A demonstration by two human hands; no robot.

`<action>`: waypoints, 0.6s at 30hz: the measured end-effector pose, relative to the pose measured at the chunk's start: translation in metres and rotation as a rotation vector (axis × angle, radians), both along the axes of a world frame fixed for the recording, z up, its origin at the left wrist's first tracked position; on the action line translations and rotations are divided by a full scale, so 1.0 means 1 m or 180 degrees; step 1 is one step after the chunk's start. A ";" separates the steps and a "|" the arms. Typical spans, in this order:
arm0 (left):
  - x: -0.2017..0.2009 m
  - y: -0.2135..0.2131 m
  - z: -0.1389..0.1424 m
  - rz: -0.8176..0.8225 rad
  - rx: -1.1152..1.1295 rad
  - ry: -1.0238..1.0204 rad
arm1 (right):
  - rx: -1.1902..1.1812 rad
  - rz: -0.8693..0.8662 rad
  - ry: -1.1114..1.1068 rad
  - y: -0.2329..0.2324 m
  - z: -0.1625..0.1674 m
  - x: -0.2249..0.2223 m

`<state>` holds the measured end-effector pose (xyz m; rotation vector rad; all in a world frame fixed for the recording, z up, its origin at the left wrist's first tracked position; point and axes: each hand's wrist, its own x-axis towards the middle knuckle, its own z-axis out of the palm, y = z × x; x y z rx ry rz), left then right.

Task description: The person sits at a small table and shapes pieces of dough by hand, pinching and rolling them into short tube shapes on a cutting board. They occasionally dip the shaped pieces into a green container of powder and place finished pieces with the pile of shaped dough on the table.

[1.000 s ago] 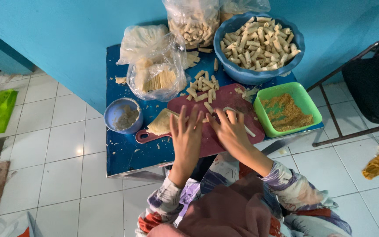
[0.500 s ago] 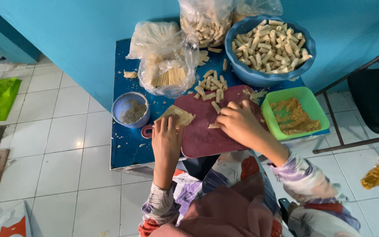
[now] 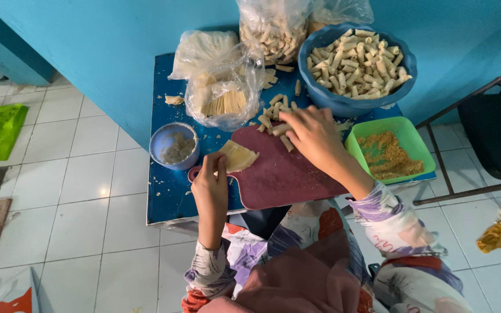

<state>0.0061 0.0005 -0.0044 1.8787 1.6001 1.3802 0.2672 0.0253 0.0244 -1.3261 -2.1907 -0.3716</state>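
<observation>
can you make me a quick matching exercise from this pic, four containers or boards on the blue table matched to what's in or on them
Things:
1. big blue bowl
2. green tub
3. small blue bowl
4. dark red cutting board

What it holds:
a. orange-brown crumbly filling
b. a flat pale wrapper at its left end, by the left hand
c. a heap of pale rolled pieces
d. a greyish paste

Pairs: 1-c, 2-a, 3-d, 4-b
</observation>
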 end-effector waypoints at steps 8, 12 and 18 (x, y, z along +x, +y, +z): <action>0.015 -0.007 -0.016 -0.0170 0.0336 -0.0142 | -0.0157 -0.0043 0.0657 -0.030 0.001 -0.033; 0.054 -0.025 -0.030 -0.0351 0.0327 0.0446 | -0.0115 -0.0684 0.0735 -0.063 -0.008 -0.019; 0.083 -0.054 -0.032 -0.0906 0.0607 0.0813 | -0.0337 -0.1375 0.0701 -0.093 -0.036 0.000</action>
